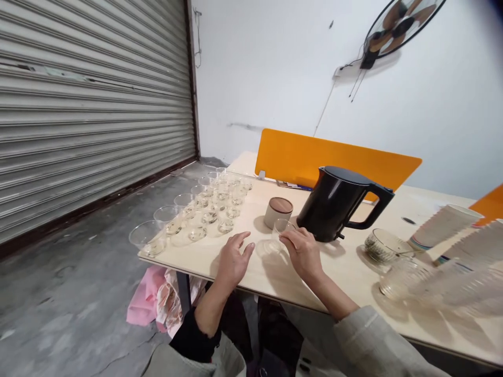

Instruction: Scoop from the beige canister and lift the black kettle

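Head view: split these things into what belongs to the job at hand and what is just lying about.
Job at hand: left hand; right hand; clear cup at the right hand; rows of clear cups; black electric kettle; lidded canister.

Lying about: stacked paper cups; orange desk divider; wall fan; roller shutter.

A wooden table point(346, 280) carries clear cups point(148, 236) and a black kettle point(332, 207).

Left hand point(234, 260) laid on pale wooden table point(255, 285), right hand point(302, 255) placed against clear plastic cup point(281, 230), black kettle point(334, 204) set just beyond
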{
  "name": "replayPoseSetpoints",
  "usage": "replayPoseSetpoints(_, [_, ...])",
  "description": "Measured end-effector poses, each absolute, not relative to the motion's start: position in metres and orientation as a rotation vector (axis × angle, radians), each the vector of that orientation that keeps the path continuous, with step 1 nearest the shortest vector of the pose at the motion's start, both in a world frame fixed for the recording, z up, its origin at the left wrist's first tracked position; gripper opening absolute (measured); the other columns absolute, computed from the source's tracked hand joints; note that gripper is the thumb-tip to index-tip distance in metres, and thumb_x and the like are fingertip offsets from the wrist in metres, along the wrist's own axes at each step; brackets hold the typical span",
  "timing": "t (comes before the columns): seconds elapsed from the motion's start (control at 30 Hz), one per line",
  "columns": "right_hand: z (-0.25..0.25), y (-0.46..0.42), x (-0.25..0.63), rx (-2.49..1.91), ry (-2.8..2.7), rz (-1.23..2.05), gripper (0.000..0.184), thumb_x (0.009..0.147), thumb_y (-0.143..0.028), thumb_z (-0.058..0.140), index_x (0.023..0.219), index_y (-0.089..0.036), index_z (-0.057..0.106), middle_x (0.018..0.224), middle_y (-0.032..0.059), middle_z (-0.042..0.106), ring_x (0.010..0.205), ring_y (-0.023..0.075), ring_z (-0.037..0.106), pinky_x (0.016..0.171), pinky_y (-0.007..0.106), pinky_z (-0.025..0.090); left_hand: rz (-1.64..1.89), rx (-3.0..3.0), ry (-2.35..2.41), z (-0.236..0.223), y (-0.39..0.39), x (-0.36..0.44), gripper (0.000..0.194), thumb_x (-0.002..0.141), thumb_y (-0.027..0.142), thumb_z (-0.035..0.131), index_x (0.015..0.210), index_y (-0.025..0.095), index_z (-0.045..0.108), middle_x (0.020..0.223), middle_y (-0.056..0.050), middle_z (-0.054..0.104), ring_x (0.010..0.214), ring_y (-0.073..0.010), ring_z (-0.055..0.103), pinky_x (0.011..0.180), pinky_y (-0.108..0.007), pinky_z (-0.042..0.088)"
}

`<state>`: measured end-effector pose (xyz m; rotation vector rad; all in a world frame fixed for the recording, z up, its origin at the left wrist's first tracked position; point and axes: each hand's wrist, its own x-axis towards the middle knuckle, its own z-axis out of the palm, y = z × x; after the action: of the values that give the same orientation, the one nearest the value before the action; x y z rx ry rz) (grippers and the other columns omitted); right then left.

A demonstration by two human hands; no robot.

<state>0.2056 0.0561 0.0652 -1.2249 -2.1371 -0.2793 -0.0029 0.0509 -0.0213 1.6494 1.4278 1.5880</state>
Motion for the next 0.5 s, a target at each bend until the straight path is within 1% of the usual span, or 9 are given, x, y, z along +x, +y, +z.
replayPoseSetpoints(0.1, [0.059,0.067,0.194,-1.206,-2.178,-0.256,0.036,0.098,-0.039,0.062,0.129,-0.020,0.061,0.131,0.0096,0.061,0.109,0.0219,0.064,0.092,0.044,0.056,1.573,1.697,1.435,-0.016,0.048,-0.001,0.030,0.092,0.029,0.061,0.120,0.020,0.067,0.123,-0.010,0.070,0.117,-0.0247,0.064,0.104,-0.044,0.054])
replayPoseSetpoints(0.33, [0.048,0.074,0.189,-1.155,-2.200,-0.234,0.034,0.098,-0.039,0.061,0.128,-0.021,0.062,0.131,0.0098,0.062,0.109,0.0217,0.063,0.093,0.044,0.056,1.528,1.746,1.451,-0.010,0.045,0.000,0.030,0.092,0.027,0.060,0.120,0.020,0.067,0.123,-0.010,0.070,0.116,-0.0247,0.064,0.102,-0.043,0.055])
replayPoseSetpoints(0.43, [0.054,0.074,0.199,-1.119,-2.182,-0.244,0.031,0.097,-0.040,0.061,0.122,-0.024,0.067,0.125,0.0118,0.068,0.109,0.0262,0.063,0.094,0.046,0.054,1.526,1.741,1.456,-0.010,0.044,0.000,0.031,0.092,0.028,0.059,0.121,0.018,0.067,0.123,-0.010,0.070,0.117,-0.0249,0.064,0.102,-0.043,0.054])
replayPoseSetpoints(0.5, [0.064,0.076,0.208,-1.108,-2.111,-0.250,0.033,0.098,-0.043,0.057,0.122,-0.024,0.069,0.119,0.0123,0.072,0.110,0.0289,0.062,0.095,0.048,0.053,1.520,1.740,1.460,-0.010,0.044,0.001,0.031,0.092,0.028,0.059,0.120,0.019,0.067,0.123,-0.010,0.070,0.118,-0.0247,0.063,0.103,-0.043,0.054])
